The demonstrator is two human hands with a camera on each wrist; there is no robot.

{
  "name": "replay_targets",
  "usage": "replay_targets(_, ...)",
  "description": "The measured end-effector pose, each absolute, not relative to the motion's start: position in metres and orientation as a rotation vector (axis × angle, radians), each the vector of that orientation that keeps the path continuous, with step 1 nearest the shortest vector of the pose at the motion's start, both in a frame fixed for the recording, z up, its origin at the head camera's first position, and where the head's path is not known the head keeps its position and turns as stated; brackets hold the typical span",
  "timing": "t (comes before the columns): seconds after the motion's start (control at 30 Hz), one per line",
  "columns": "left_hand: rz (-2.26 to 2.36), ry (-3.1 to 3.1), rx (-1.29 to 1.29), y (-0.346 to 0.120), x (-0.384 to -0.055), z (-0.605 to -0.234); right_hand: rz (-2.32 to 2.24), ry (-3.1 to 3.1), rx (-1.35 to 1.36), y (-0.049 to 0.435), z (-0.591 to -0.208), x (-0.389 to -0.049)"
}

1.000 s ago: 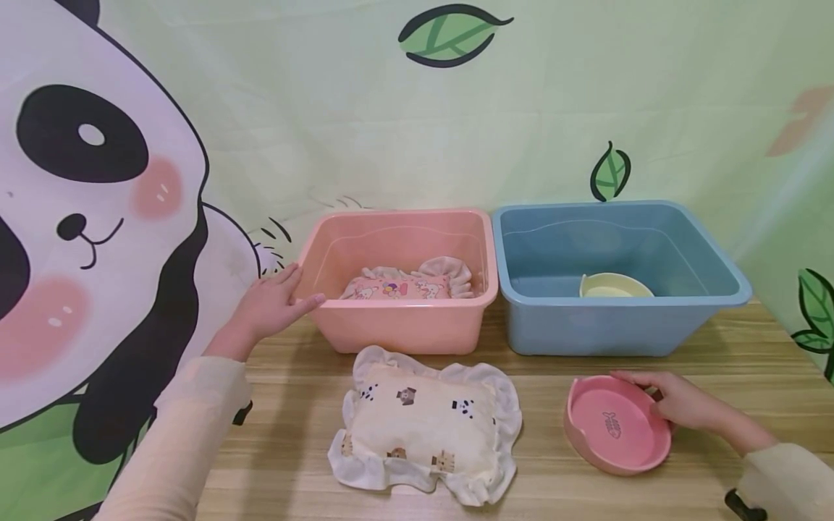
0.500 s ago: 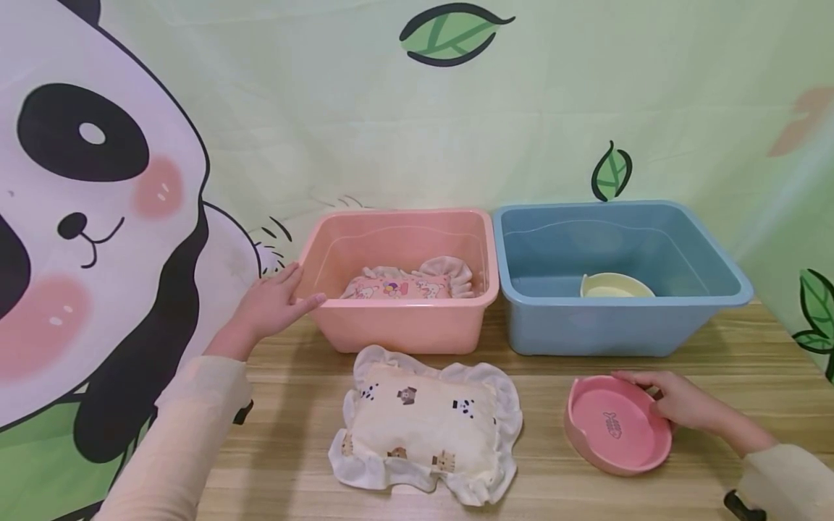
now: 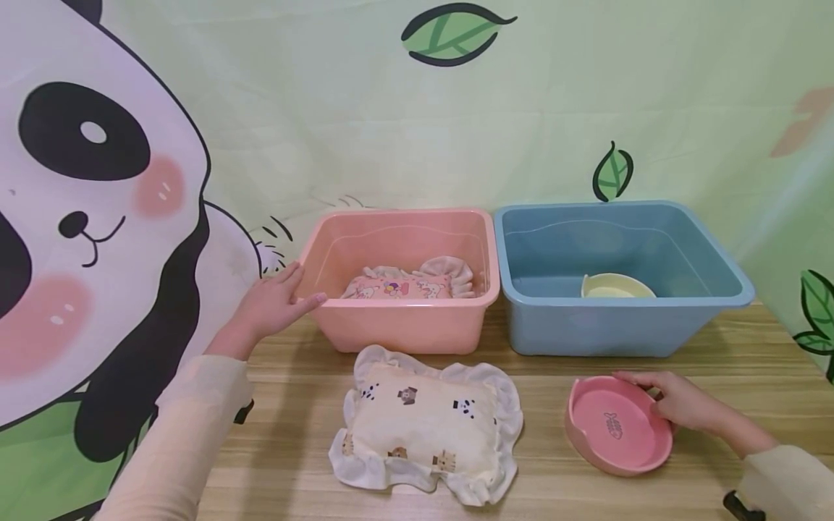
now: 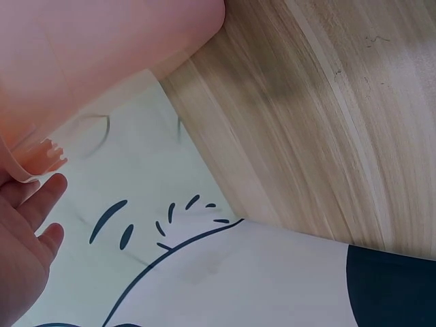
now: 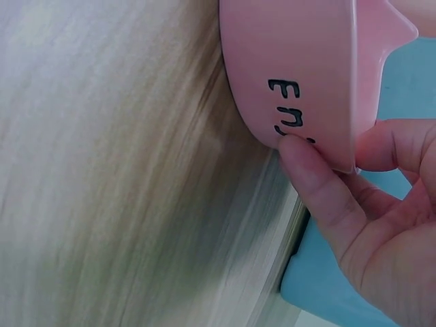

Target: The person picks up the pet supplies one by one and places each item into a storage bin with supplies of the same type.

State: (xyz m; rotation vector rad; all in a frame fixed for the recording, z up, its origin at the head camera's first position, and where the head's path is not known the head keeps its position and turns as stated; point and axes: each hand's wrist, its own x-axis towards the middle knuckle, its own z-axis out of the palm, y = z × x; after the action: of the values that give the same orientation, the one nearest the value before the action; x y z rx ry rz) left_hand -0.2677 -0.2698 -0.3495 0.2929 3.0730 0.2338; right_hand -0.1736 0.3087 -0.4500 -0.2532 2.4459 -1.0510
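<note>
My left hand point(image 3: 270, 300) rests at the left rim of a pink plastic tub point(image 3: 404, 327), its fingers extended. Inside that tub lies a pink ruffled pillow point(image 3: 399, 288). With thumb and fingers, my right hand point(image 3: 687, 405) pinches the right edge of a round pink pet bowl point(image 3: 612, 427), which has a fish print in its base. In the right wrist view, the thumb presses the lettered outer wall of the bowl point(image 5: 293, 61) and a finger lies over its rim. A cream pillow point(image 3: 423, 420) with animal prints and a white frill lies between the hands.
A blue tub point(image 3: 593, 325) stands right beside the pink one, with a pale yellow bowl point(image 3: 615, 287) inside. Both tubs sit at the back of the wooden table point(image 3: 287, 463), before a green cloth backdrop point(image 3: 313, 108) with a panda and leaves.
</note>
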Motion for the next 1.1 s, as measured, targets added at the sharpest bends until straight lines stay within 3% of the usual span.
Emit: replay_targets(1.1, 0.289, 3.066, 0.309, -0.2694, -0.2668, -0.3475, -1.049, 2.474, -0.293, 0.3014, -0.4411, -0.1761)
